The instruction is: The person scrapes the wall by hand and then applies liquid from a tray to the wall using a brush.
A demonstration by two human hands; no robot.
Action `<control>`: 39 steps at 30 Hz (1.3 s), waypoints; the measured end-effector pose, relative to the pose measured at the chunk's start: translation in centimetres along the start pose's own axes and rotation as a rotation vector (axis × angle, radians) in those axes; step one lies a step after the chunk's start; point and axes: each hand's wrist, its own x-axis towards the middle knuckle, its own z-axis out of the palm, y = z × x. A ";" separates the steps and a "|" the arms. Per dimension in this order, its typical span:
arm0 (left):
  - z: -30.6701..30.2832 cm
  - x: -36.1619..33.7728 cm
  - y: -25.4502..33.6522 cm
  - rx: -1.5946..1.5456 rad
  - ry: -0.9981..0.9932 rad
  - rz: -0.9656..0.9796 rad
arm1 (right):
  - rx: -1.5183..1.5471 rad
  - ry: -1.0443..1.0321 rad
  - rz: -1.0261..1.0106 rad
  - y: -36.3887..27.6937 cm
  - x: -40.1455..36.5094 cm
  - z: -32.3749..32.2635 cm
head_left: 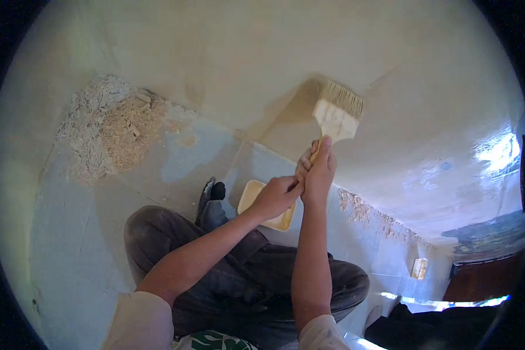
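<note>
A wide flat paintbrush (pixel 338 119) with pale bristles is raised in front of the wall, bristles pointing up. My right hand (pixel 319 169) is wrapped round its handle, thumb lying along it. My left hand (pixel 278 197) is closed and meets the underside of my right hand; whether its fingers grip the handle's end is hidden. Below my left hand, a cream-coloured tray (pixel 250 193) stands on the floor, partly covered by that hand and forearm. What lies in the tray is hard to make out.
A heap of crumbled scrapings (pixel 114 128) lies against the wall at the left. More flakes (pixel 367 211) line the wall's foot at the right. Farther right are a small pale container (pixel 419 268) and a dark reddish-brown object (pixel 484 277). My crossed legs (pixel 262 280) are on the floor.
</note>
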 end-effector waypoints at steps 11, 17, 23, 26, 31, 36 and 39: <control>1.2 -2.6 -4.4 -0.146 0.251 -0.256 | 0.031 0.019 0.248 6.5 0.1 -0.4; 2.4 -3.5 -2.1 -0.072 0.150 -0.129 | -0.028 0.004 0.269 2.9 -2.1 -1.9; 1.4 -1.5 1.6 -0.088 0.100 0.145 | 0.034 -0.044 0.116 -2.8 -1.8 -0.7; 0.1 -0.4 3.1 -0.031 0.058 0.168 | 0.082 -0.066 0.128 -3.1 -0.3 0.3; -0.3 0.2 -1.5 -0.087 0.135 -0.051 | 0.074 -0.053 0.179 2.4 1.6 0.4; 0.5 -1.9 -4.1 -0.121 0.141 -0.143 | 0.122 -0.089 0.478 7.0 0.8 -2.2; 0.8 -3.0 -1.6 -0.282 -0.006 -0.345 | 0.067 -0.116 0.511 7.1 0.6 -4.0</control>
